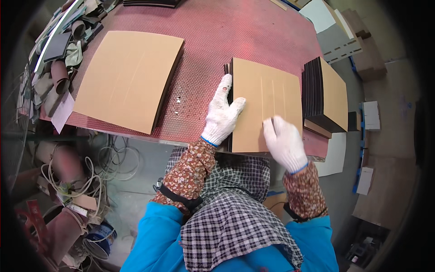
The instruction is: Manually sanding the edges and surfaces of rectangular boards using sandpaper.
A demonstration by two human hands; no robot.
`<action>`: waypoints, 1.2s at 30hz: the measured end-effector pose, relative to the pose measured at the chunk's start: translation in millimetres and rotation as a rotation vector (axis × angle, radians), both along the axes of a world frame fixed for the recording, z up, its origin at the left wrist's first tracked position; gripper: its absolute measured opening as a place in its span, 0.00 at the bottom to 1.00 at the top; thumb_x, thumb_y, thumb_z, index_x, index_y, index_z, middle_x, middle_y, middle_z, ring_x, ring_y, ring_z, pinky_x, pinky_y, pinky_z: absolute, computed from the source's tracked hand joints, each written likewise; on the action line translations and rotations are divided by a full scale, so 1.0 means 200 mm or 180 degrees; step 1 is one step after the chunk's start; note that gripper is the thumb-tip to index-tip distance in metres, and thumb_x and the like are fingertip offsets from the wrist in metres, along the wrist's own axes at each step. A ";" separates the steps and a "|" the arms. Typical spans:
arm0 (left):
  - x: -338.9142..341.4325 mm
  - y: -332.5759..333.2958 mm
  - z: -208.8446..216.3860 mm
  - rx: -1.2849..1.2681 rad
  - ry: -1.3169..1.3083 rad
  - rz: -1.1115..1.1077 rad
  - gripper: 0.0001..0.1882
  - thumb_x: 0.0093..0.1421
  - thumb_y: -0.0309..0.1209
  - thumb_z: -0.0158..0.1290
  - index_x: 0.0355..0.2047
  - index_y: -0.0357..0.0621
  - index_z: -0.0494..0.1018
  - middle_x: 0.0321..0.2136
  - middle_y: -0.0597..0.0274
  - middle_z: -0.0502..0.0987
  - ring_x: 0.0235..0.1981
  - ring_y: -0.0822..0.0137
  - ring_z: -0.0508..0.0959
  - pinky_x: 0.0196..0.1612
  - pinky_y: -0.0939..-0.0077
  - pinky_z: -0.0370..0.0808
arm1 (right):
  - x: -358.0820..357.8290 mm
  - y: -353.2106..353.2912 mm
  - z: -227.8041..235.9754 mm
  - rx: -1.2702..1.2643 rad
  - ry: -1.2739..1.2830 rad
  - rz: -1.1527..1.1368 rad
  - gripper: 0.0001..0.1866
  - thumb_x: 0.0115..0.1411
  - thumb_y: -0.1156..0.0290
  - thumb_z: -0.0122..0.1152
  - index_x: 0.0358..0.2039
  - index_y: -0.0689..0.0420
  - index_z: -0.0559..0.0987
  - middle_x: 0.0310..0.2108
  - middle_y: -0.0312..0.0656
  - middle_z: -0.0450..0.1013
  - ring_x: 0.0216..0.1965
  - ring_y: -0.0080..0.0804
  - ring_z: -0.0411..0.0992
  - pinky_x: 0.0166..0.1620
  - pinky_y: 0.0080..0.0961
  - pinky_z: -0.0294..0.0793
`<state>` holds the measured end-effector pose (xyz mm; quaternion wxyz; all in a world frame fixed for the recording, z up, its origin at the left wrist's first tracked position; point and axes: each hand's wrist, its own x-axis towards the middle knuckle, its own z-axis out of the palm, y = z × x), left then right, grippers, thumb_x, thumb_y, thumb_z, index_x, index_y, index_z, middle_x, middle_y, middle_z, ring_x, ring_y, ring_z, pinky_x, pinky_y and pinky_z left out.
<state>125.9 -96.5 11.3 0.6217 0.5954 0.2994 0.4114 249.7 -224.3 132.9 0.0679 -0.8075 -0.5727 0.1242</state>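
A tan rectangular board [248,97] with several thin pale lines on its face lies in front of me, with dark edges showing behind its left side. My left hand [222,111], in a white knit glove, grips that left edge, thumb on the face and fingers along the side. Over the board's lower right part is my right hand [284,143], also gloved, its fingers closed. A small dark bit shows at those fingertips, too little to name. Left of these lies a stack of similar tan boards [131,77] with dark sides.
Another dark-sided board stack [333,97] stands at the right table edge. The table has a red mesh-patterned top [213,41]. Rolls and scraps of sanding material [59,75] crowd the far left. Below hang looped pale cables [120,158], beside a blue bucket [100,240].
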 end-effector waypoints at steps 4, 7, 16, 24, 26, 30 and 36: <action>0.00 0.01 -0.05 -0.0100 -0.0205 0.0012 0.39 0.67 0.33 0.56 0.71 0.23 0.53 0.70 0.36 0.60 0.71 0.51 0.63 0.72 0.64 0.60 | -0.09 -0.14 0.03 -0.0421 0.0272 -0.0387 0.17 0.71 0.58 0.52 0.35 0.61 0.76 0.30 0.58 0.79 0.34 0.62 0.78 0.38 0.54 0.77; -0.01 0.01 -0.01 -0.0083 -0.0036 0.0047 0.39 0.66 0.34 0.56 0.70 0.23 0.55 0.69 0.34 0.62 0.71 0.49 0.64 0.71 0.64 0.61 | -0.05 -0.24 0.01 -0.0075 0.0159 -0.0255 0.17 0.71 0.58 0.52 0.36 0.59 0.76 0.30 0.57 0.78 0.34 0.62 0.78 0.38 0.54 0.77; -0.20 -0.22 0.24 -0.0019 0.1426 -0.0053 0.28 0.62 0.32 0.59 0.59 0.28 0.72 0.24 0.70 0.76 0.25 0.81 0.73 0.31 0.82 0.73 | 0.30 -0.41 -0.19 0.1223 -0.0835 -0.1242 0.17 0.71 0.58 0.53 0.39 0.61 0.79 0.41 0.54 0.76 0.45 0.56 0.75 0.49 0.51 0.74; -0.32 -0.25 0.16 0.0574 0.1371 0.0629 0.32 0.67 0.34 0.54 0.66 0.25 0.64 0.47 0.45 0.82 0.47 0.67 0.81 0.52 0.75 0.76 | 0.15 -0.38 -0.18 0.1146 0.0127 -0.1548 0.18 0.70 0.59 0.52 0.35 0.62 0.79 0.37 0.58 0.76 0.42 0.60 0.74 0.47 0.52 0.72; -0.34 -0.19 0.27 0.0268 0.1399 0.0475 0.32 0.68 0.33 0.54 0.67 0.24 0.62 0.58 0.38 0.76 0.58 0.61 0.77 0.62 0.71 0.71 | 0.17 -0.38 -0.16 0.1526 0.1227 -0.1653 0.17 0.70 0.62 0.52 0.35 0.65 0.79 0.33 0.54 0.77 0.36 0.50 0.76 0.42 0.46 0.74; -0.54 -0.07 0.43 0.0722 0.1538 0.0897 0.31 0.68 0.40 0.55 0.60 0.23 0.69 0.52 0.31 0.79 0.57 0.44 0.79 0.62 0.61 0.73 | 0.00 -0.24 -0.10 0.1846 0.2450 -0.1407 0.17 0.72 0.65 0.51 0.37 0.68 0.77 0.27 0.44 0.75 0.28 0.27 0.71 0.33 0.32 0.72; -1.03 0.18 0.47 0.0972 0.1965 0.1756 0.24 0.67 0.38 0.56 0.51 0.25 0.78 0.43 0.33 0.83 0.49 0.50 0.84 0.56 0.64 0.76 | -0.38 0.03 -0.14 0.2097 0.2661 -0.0381 0.16 0.72 0.64 0.54 0.41 0.66 0.78 0.31 0.52 0.77 0.30 0.42 0.76 0.37 0.38 0.75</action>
